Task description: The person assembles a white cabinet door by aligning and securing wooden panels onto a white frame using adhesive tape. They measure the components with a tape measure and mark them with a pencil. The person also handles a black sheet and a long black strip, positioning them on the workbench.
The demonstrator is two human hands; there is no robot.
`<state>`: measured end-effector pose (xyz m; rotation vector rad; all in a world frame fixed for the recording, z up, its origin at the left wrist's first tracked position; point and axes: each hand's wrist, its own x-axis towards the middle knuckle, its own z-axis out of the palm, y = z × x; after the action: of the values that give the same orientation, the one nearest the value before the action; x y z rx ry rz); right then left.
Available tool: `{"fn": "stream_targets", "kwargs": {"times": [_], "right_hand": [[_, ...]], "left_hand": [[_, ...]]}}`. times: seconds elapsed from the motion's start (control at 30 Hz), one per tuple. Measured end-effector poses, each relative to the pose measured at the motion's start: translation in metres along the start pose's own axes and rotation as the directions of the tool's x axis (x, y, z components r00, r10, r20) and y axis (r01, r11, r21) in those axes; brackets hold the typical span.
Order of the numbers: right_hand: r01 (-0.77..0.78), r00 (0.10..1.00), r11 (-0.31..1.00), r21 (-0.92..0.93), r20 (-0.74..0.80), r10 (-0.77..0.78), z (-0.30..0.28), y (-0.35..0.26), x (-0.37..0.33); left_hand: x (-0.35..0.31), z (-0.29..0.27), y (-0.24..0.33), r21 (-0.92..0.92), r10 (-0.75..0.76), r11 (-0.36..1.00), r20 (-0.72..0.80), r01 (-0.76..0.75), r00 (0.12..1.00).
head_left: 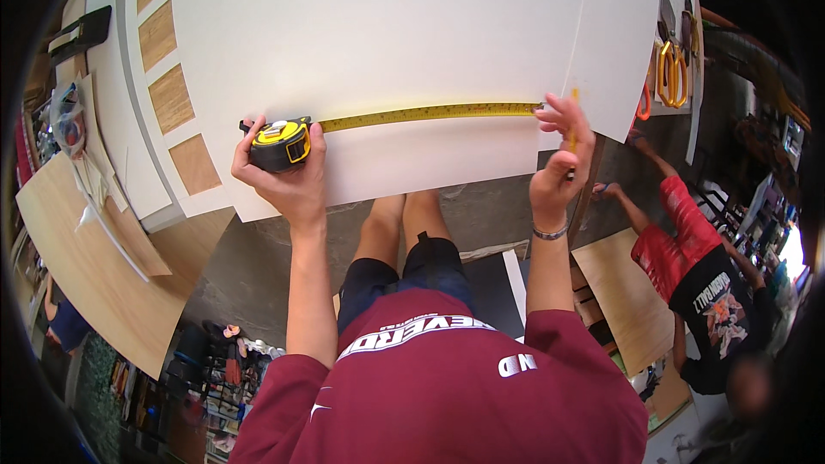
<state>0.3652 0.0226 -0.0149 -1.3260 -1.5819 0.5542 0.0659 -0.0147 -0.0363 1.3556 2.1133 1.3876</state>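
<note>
My left hand (pixel 288 180) grips a black and yellow tape measure (pixel 280 146) at the left of a large white sheet (pixel 369 26). Its yellow blade (pixel 430 112) runs out to the right, lying across the sheet near the front edge. At the blade's far end is my right hand (pixel 563 155), fingers half curled and their tips close to the end hook. A thin yellow pencil (pixel 573 133) sits in that hand, between thumb and fingers. Whether the fingertips touch the hook I cannot tell.
Scissors with orange handles (pixel 671 73) lie on the right side. Wooden panels show through a white frame (pixel 172 99) at the left. A curved plywood sheet (pixel 94 249) stands lower left. Another person in red shorts and a black shirt (pixel 709 301) is at the right.
</note>
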Motion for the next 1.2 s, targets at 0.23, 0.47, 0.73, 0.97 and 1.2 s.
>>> {"fn": "stream_targets", "kwargs": {"times": [0.23,0.47,0.73,0.97,1.2], "right_hand": [[-0.084,0.991,0.969,0.234,0.122,0.056,0.029,-0.008,0.008],[0.318,0.907,0.827,-0.463,0.402,-0.124,0.012,0.013,0.024],[0.302,0.892,0.856,-0.419,0.440,-0.099,0.012,0.023,0.025],[0.327,0.918,0.893,-0.310,0.330,-0.222,0.011,0.010,0.024],[-0.039,0.931,0.943,0.331,0.354,-0.086,0.064,-0.014,0.000]], "left_hand": [[-0.003,-0.003,-0.002,0.021,0.002,1.000,0.012,-0.003,1.000],[-0.003,-0.004,-0.004,0.027,-0.001,1.000,0.018,0.000,1.000],[-0.015,0.012,0.009,0.029,-0.083,0.996,0.047,0.082,0.995],[-0.021,0.020,0.010,0.004,-0.082,0.997,0.049,0.082,0.995],[-0.021,0.021,0.006,-0.014,-0.079,0.997,0.034,0.080,0.996]]}}
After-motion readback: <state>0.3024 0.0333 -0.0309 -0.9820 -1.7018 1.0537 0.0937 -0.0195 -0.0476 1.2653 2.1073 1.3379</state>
